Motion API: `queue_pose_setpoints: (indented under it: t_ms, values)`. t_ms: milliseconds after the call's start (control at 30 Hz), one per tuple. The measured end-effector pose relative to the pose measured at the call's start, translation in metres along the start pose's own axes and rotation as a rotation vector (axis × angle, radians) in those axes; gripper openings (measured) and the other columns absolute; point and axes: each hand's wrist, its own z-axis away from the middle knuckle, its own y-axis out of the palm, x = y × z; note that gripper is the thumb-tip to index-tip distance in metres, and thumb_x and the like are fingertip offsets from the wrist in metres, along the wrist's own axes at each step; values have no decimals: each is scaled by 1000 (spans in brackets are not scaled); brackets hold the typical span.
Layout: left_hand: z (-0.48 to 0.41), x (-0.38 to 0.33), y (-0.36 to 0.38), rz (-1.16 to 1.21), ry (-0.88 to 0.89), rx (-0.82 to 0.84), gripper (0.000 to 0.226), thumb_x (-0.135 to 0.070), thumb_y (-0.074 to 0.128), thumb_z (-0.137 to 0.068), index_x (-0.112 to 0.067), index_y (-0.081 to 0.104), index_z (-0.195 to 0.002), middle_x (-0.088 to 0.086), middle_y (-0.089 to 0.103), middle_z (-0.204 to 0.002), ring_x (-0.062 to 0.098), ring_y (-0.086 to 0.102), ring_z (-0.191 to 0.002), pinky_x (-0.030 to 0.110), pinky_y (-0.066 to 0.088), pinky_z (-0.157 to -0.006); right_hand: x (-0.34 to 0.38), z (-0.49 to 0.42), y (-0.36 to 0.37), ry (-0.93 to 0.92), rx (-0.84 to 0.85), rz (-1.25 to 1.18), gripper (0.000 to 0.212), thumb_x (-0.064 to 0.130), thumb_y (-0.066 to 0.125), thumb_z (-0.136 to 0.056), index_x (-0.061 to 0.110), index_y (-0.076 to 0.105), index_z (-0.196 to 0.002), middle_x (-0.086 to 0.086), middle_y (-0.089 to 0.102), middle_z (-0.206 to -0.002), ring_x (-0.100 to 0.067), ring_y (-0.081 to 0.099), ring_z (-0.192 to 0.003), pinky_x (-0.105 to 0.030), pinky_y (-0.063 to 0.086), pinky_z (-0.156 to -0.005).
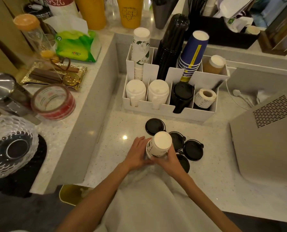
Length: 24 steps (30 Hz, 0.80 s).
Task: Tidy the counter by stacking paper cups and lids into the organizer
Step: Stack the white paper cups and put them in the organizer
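Observation:
A stack of white paper cups [159,145] stands upside down on the counter, near the front. My left hand [137,154] grips its left side and my right hand [168,159] wraps its lower right side. Several black lids [192,149] lie loose around it, one [154,126] just behind. Behind them stands the white organizer [163,109]. Its back row holds a white floral cup stack [140,52], black cups [170,47], blue cups [192,56] and a brown cup [214,64]. Its front row holds white lids [157,92], black lids [182,94] and a label roll [205,97].
A grey machine [266,139] fills the right side. On the raised ledge at left sit a tape roll [53,102], a gold tray [55,75], a tissue pack [77,46] and a glass bowl [8,148]. Yellow cups [130,12] and a black caddy [223,34] stand behind.

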Motion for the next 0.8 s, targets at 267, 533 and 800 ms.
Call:
queue_pose_setpoints:
  t_ms: [267,533,800]
  values:
    - [-7,-5,-14,108,-52,34,96,-59,78,-68,-31,30,-146,-6,45,-144,15,42,-132,43,41,-110,1,-18,-6,58,97,11,95,22,86,-69,37,20,-136,11,45,-135,-11,45,-130,-19,47,-97]
    - [-25,-10,-113,744,-185,284,55,-19,69,-84,-30,53,-135,-7,61,-133,14,59,-121,36,53,-98,94,-68,-66,124,361,103,93,33,85,-71,38,24,-141,12,49,-137,-11,51,-125,-34,49,-101]
    - [-114,-12,-190,619,-400,-580,37,-12,47,-100,-7,48,-136,15,52,-138,33,50,-128,49,42,-109,282,-144,-87,-163,377,114,88,36,84,-72,43,30,-141,21,58,-130,-2,60,-116,-22,56,-82]
